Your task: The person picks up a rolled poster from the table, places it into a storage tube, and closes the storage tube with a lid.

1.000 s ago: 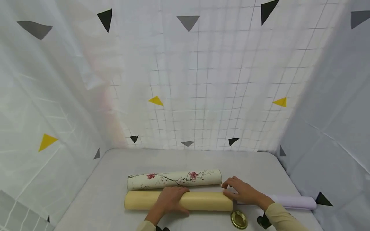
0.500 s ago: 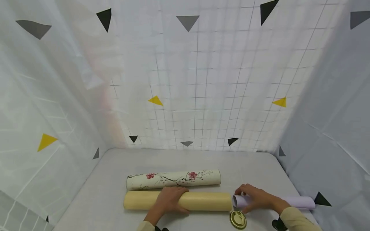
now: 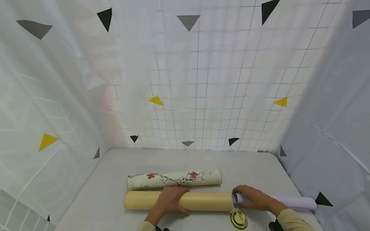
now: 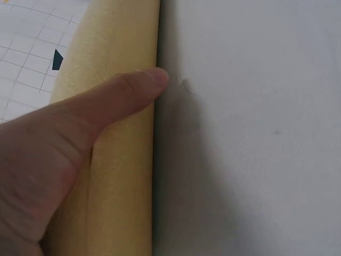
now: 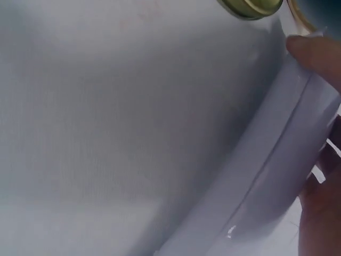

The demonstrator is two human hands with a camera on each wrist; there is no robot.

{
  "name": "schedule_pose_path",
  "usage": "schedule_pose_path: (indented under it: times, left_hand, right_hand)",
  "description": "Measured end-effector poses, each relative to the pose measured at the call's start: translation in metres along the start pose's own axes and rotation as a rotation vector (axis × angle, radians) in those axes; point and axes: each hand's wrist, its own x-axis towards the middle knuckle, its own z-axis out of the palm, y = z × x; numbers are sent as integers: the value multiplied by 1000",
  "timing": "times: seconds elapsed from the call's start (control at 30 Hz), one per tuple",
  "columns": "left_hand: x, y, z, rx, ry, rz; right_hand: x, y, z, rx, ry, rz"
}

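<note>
My left hand [image 3: 171, 199] holds a pale yellow tube [image 3: 206, 201] at its middle, with the thumb laid across its near side in the left wrist view. At the tube's right end, my right hand [image 3: 255, 197] grips the left end of a pale lilac-white paper roll [image 3: 300, 202], the thumb [image 5: 314, 53] in front and the other fingers behind. The roll lies in line with the tube, its end right by the tube's mouth. In the right wrist view the tube's open end [image 5: 322, 12] shows a thin rim. A round gold lid [image 3: 239, 219] lies just below that end.
Behind the yellow tube lies a white tube with a red blossom print [image 3: 173, 179]. The table [image 3: 237, 163] has a white cover, and white sheets with coloured triangles hang around it on the far side and both flanks.
My right hand has moved right from the yellow tube's end to the paper roll and now grips the roll's left end. The left hand stays in place on the tube.
</note>
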Motion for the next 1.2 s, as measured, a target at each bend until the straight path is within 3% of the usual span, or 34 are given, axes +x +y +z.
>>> schedule_pose_path:
  times: [0.3,0.6,0.87,0.97,1.2]
  left_hand:
    - [0,2,-2,-60,19,-31]
    - [-2,3,1,-25,68,-72]
    - [0,6,2,-60,128,-72]
    - [2,7,1,-71,138,-70]
    - [2,10,-3,-86,125,-78]
  right_hand:
    - [1,-10,10,-69,148,-52]
    - [9,-24,15,-80,199,-72]
    - [13,-29,14,-81,240,-92]
    - [13,-30,12,-44,230,-85]
    - [14,-34,11,44,97,-15]
